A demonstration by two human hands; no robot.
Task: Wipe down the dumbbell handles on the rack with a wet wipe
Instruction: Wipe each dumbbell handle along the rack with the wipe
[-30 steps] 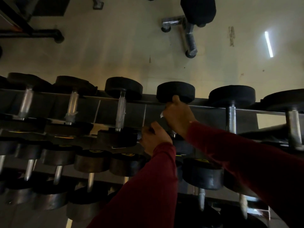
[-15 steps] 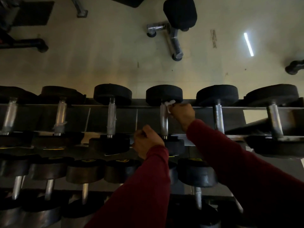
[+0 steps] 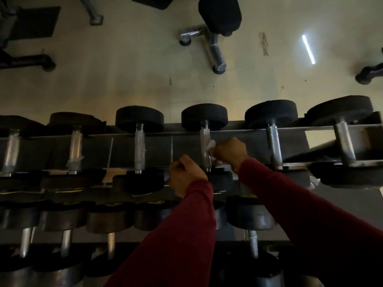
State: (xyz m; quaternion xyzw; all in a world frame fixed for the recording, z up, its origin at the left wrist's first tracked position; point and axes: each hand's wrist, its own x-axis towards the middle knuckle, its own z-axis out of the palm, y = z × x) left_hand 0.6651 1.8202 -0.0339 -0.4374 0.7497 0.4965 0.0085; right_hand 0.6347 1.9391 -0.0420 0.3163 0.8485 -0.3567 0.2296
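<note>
White wipe: a crumpled wet wipe (image 3: pixel 211 146) sits pinched in the right hand (image 3: pixel 230 152), pressed against the right side of a knurled dumbbell handle (image 3: pixel 205 148) just right of the frame's centre.
Right grip: fingers curled round the wipe, knuckles toward the camera (the fingertips themselves are hidden behind the fist).
Left grip: the left hand (image 3: pixel 186 176) is curled into a fist just below and left of that handle, against the dumbbell's near head (image 3: pixel 221 180); whether it pinches anything I cannot tell.
Handle axis: the long axis runs up and down in the frame, far head (image 3: pixel 204 117) toward the top, near head toward the bottom; the bar lies across the rack's two rails.
Doing it well: my judgement is that the wipe should wrap further round the bar, then slide along its whole length, with a twist so the underside and the knurling get cleaned; the left fist could steady the near head to stop rolling.
Rack: the rack (image 3: pixel 248 132) spans the middle band of the frame, left to right.
Neighbours: a handle (image 3: pixel 139 150) to the left and another handle (image 3: pixel 274 146) to the right, both parallel.
Further out: lower tier dumbbells (image 3: pixel 107 221) along the bottom left; a bench foot (image 3: pixel 215 50) on the pale floor (image 3: pixel 124 79), upper centre.
</note>
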